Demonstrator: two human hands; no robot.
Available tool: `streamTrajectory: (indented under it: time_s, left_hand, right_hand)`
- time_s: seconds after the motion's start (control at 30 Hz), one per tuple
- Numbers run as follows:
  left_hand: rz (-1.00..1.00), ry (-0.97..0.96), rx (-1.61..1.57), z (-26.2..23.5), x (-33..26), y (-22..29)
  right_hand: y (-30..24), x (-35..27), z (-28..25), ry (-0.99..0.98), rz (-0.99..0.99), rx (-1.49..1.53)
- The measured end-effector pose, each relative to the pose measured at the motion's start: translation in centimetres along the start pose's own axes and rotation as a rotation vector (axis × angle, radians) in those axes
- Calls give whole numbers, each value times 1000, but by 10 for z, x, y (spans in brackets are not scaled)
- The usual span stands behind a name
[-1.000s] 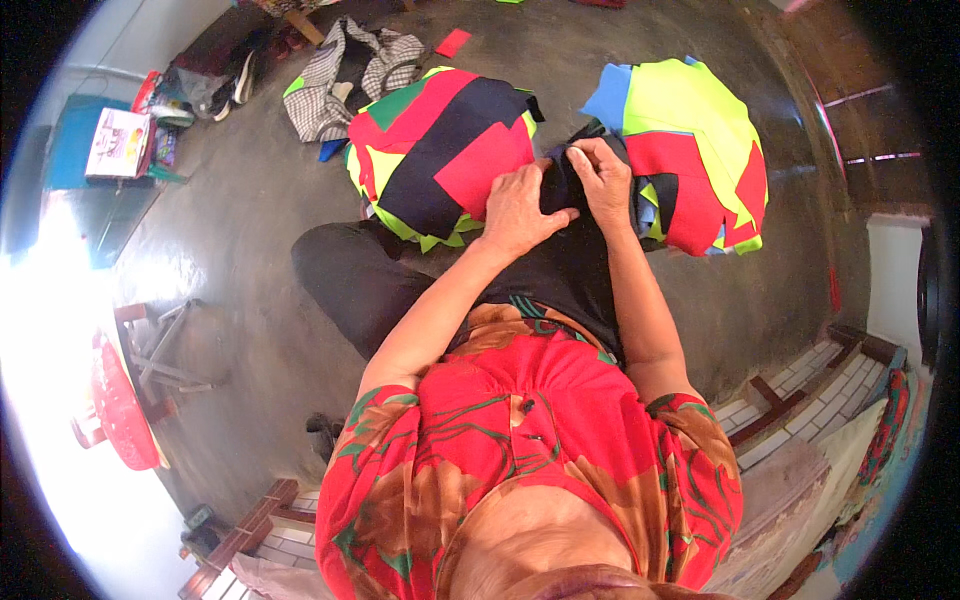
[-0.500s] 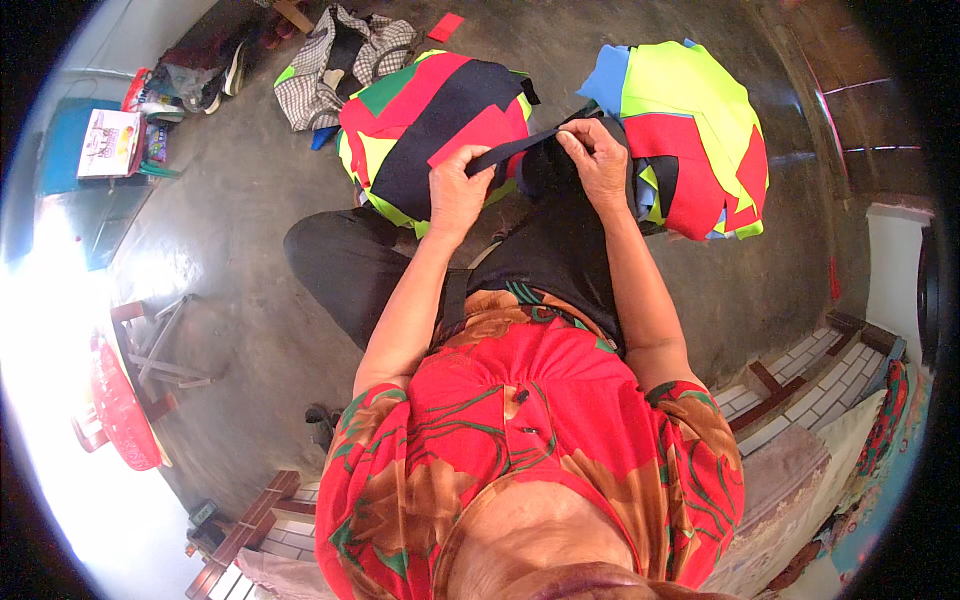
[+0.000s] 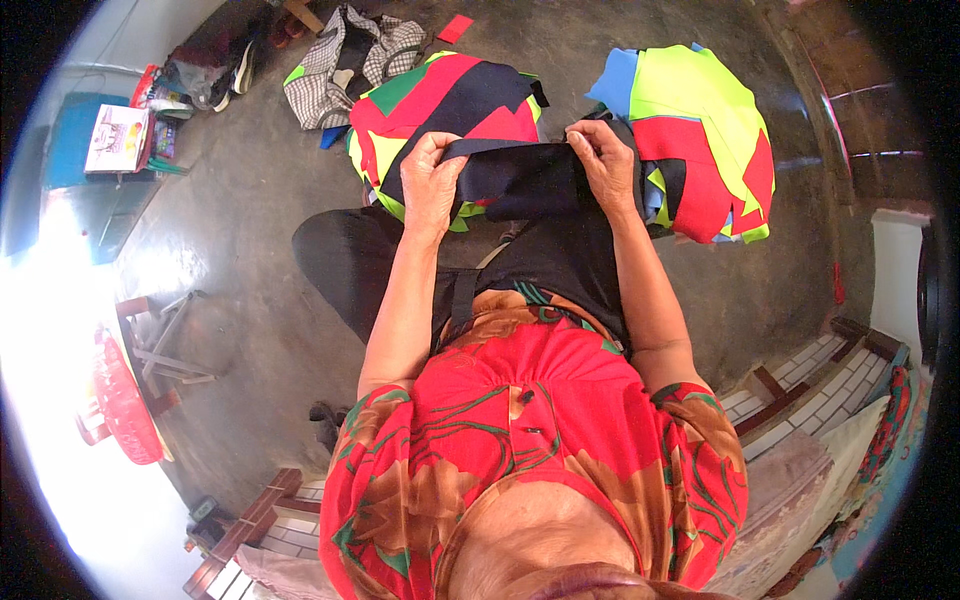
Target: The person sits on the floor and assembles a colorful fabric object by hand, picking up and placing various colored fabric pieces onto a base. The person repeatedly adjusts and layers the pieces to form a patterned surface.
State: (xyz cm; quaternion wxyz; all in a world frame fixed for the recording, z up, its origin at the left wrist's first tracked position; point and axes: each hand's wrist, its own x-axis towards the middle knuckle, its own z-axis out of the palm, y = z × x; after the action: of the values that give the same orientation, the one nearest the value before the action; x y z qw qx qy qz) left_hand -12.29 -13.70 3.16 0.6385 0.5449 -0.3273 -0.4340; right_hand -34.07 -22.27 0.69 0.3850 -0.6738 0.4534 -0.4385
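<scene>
Between my two hands a piece of dark navy cloth [image 3: 522,178] is stretched out above my lap, its upper edge nearly straight. My left hand [image 3: 430,182] pinches its left top corner, thumb toward the middle. At the other corner, my right hand [image 3: 606,165] grips the edge between thumb and fingers. Just beyond my left hand rises a rounded heap of fabric pieces [image 3: 415,98] in red, navy, green and neon yellow. A second heap of fabric pieces [image 3: 700,120], neon yellow, red and blue, lies right of my right hand.
A checked cloth bag [image 3: 312,85] lies behind the left heap, with a small red scrap [image 3: 455,29] on the floor near it. Shoes [image 3: 240,70] and a blue table [image 3: 75,140] are at the far left. A red stool [image 3: 128,400] stands left; tiled benches [image 3: 800,390] lie near right.
My hands have shifted slightly, and the cloth, which looked like a narrow strip before, now hangs open as a broad panel between them. The whole view has moved a little.
</scene>
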Motion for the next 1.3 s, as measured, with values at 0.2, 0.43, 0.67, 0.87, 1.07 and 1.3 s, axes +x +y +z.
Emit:
streamTrajectory:
  time_s: [0.2,0.43,0.67,0.87,1.07,1.3]
  left_hand:
    - [-34,9,-41,5,-3,-4]
    - [13,7,213,2,-3,-18]
    - [-11,-225,411,21,-18,-40]
    - [-120,-314,483,46,-22,-66]
    - [-74,-236,797,63,-21,-65]
    - [-41,-291,699,51,-21,-76]
  right_hand:
    - [-1,1,-5,-96,-34,30]
    - [9,5,-11,-120,24,330]
    - [12,7,-9,-116,61,403]
    - [7,7,-9,-140,103,408]
    - [11,6,-9,-134,102,414]
    - [9,6,-9,-132,98,402]
